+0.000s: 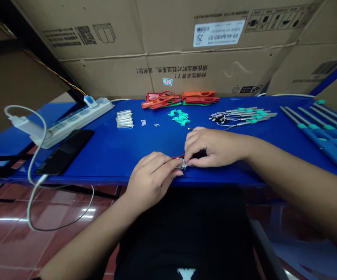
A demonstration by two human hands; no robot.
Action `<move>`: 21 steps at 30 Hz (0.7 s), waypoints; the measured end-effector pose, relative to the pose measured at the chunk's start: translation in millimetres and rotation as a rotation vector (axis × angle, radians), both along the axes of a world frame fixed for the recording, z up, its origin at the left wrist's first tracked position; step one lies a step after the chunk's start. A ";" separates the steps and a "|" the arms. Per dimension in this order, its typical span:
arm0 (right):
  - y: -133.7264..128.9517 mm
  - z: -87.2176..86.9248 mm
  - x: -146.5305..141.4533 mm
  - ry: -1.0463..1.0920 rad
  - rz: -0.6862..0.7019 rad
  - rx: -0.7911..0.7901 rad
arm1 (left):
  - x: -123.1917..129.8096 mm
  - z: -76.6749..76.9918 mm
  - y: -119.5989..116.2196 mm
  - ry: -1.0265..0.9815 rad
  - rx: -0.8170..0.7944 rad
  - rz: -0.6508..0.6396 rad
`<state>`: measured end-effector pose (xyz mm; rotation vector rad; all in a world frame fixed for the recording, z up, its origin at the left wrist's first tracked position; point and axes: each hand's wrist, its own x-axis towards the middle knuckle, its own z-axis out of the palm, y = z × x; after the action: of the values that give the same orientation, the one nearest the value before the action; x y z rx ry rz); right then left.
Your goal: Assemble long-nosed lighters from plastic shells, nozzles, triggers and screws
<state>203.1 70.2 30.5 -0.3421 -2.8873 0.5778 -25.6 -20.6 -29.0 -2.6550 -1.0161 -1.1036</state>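
Clear fitting [182,165] w/ red wire [177,157]

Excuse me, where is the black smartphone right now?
In the head view, the black smartphone lies at the blue table's left end, just below the white power strip, left of the person's left hand.

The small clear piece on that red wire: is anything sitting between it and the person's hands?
Nothing visible does. The left hand and the right hand are both touching the small clear piece, with no object between them and it. The red wire runs from the piece into the right hand's grip.
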 end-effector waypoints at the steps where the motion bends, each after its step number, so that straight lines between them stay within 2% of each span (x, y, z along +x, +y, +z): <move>1: 1.5 0.5 -1.2 0.005 0.013 0.024 | 0.1 -0.1 0.1 0.001 -0.004 0.010; 9: 5.7 4.5 -12.7 -0.043 0.113 0.281 | -0.8 1.4 2.5 0.029 -0.152 0.117; 17: 2.6 -7.1 -11.0 -0.090 0.079 0.266 | -5.2 4.6 2.8 0.041 -0.219 0.130; 21: 2.3 -6.3 -11.8 -0.091 0.073 0.324 | -5.8 5.2 2.9 0.039 -0.250 0.111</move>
<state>191.2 72.5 24.2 -0.2197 -3.0227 0.0999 -31.4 -17.7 -23.7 -2.7528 -1.3567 -0.9558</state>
